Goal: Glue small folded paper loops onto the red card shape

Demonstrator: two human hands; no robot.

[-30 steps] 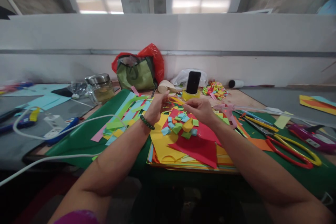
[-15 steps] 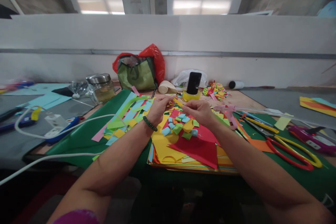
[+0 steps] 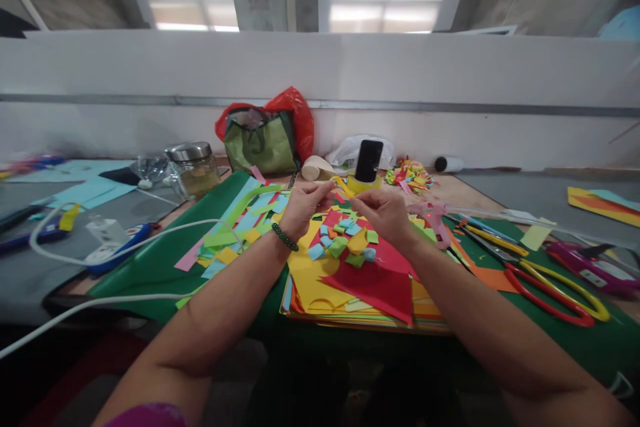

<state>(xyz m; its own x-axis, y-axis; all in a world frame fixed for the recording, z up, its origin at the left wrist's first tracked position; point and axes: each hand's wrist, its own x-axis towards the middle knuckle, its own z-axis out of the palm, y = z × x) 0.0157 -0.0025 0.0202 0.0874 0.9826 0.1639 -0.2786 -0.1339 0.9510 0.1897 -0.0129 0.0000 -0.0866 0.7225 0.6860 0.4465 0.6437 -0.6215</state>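
Observation:
My left hand (image 3: 304,205) and my right hand (image 3: 381,209) are raised close together above a stack of coloured paper sheets (image 3: 350,280). Both pinch a small yellow paper strip (image 3: 342,186) held between their fingertips. Right below the hands lies a heap of small folded paper pieces (image 3: 345,243) in blue, green and yellow, resting on a red sheet. A green bead bracelet (image 3: 284,237) circles my left wrist.
Large red-and-yellow scissors (image 3: 555,287) and a pink glue gun (image 3: 436,221) lie to the right on the green mat (image 3: 150,267). A phone on a yellow stand (image 3: 367,165), a glass jar (image 3: 194,167), a red bag (image 3: 270,128) and white cables (image 3: 100,253) stand behind and left.
My hands rose slightly and drew the yellow strip up between the fingertips; the view shifted a little downward.

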